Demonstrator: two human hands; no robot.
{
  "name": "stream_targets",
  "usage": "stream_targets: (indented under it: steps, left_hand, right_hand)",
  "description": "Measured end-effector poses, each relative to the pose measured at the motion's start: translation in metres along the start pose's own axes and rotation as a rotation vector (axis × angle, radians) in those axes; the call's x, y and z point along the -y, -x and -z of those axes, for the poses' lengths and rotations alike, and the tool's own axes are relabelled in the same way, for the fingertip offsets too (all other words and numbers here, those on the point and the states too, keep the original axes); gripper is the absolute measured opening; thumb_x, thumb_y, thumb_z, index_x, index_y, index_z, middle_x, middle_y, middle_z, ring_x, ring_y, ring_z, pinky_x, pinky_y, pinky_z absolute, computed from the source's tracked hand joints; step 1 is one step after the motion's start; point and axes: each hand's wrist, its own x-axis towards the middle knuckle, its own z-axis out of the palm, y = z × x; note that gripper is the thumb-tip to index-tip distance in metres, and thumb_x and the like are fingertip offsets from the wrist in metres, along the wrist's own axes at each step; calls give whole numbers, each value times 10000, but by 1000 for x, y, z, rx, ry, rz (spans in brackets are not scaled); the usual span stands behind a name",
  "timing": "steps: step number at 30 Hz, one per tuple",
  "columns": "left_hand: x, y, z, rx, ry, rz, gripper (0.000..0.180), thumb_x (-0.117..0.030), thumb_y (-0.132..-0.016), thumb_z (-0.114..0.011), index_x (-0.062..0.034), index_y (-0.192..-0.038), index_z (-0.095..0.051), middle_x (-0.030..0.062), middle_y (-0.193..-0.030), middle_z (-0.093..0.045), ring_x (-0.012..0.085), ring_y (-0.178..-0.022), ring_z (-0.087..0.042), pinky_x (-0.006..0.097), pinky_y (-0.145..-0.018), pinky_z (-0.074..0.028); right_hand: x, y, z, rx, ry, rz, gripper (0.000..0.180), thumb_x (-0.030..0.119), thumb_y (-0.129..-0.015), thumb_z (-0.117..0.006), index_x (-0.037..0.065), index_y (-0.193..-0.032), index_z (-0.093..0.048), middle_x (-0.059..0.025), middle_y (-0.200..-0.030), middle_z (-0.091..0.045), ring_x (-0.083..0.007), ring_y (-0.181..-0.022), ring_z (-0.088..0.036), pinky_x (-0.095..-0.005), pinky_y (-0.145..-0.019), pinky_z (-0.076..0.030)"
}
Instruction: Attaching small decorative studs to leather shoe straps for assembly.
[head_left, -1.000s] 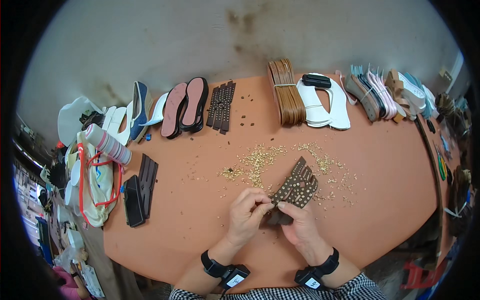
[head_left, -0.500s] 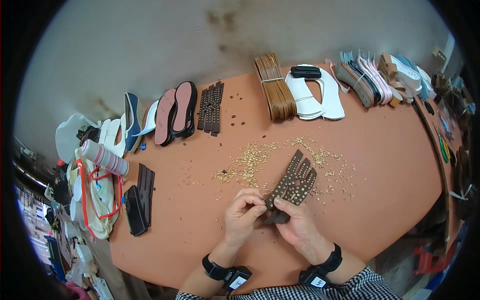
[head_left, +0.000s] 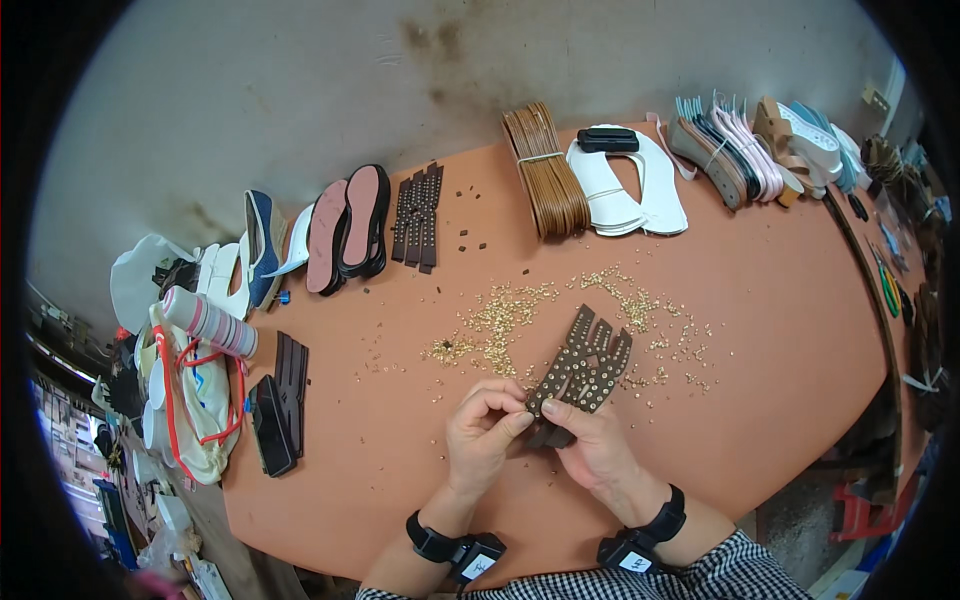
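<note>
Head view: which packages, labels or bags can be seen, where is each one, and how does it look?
White tag: on the left wrist band, small, rectangular.
White tag: on the right wrist band, small, rectangular.
Cloth bag: at the table's left edge, pale with red handles.
Striped roll: lying on the bag, a pink-grey cylinder.

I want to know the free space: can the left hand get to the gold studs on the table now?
Probably yes: the gold studs lie just beyond the left hand, nothing between, though it pinches the studded brown strap.

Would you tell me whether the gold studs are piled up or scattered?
Scattered: the gold studs lie loosely spread across the orange table.
</note>
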Motion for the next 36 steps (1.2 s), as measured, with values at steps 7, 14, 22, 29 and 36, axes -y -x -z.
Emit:
stream_targets:
  steps: [7, 14, 22, 29, 36]
  left_hand:
    - [1, 2, 1, -43, 157, 61, 178, 99, -760, -688, -8, -853, -581, 89, -963, -586, 149, -890, -569, 283, -827, -487]
    - [4, 1, 8, -24, 273, 146, 198, 124, -762, -679, -14, -860, -579, 82, -923, -600, 146, -861, -584, 272, -803, -500]
    - [6, -2, 9, -20, 357, 210, 211, 120, -749, -691, -30, -840, -572, 67, -882, -599, 134, -823, -573, 263, -751, -497]
    - [11, -4, 16, -26, 370, 277, 210, 126, -747, -682, -27, -814, -554, 75, -848, -597, 138, -784, -577, 264, -724, -506]
    - [4, -3, 8, -100, 207, 235, 195, 127, -770, -661, -16, -827, -541, 80, -851, -605, 139, -769, -588, 254, -719, -516]
  right_hand:
    - [2, -1, -2, 65, 102, 57, 171, -31, -856, -628, 32, -1010, -589, -14, -937, -614, -111, -861, -592, -270, -783, -496]
    - [3, -1, -4, 72, 175, 117, 187, -42, -851, -634, 33, -1018, -595, -9, -939, -616, -99, -861, -585, -258, -785, -486]
    - [4, -2, -2, 77, 266, 134, 127, -20, -865, -630, 37, -978, -615, 1, -908, -619, -90, -844, -584, -248, -782, -480]
    - [2, -2, -2, 60, 223, 89, 145, -21, -857, -636, 38, -987, -613, 3, -914, -619, -95, -840, -586, -253, -781, -484]
    - [1, -5, 1, 25, 149, 41, 151, -28, -836, -651, 33, -970, -618, -14, -920, -625, -113, -846, -597, -267, -782, -487]
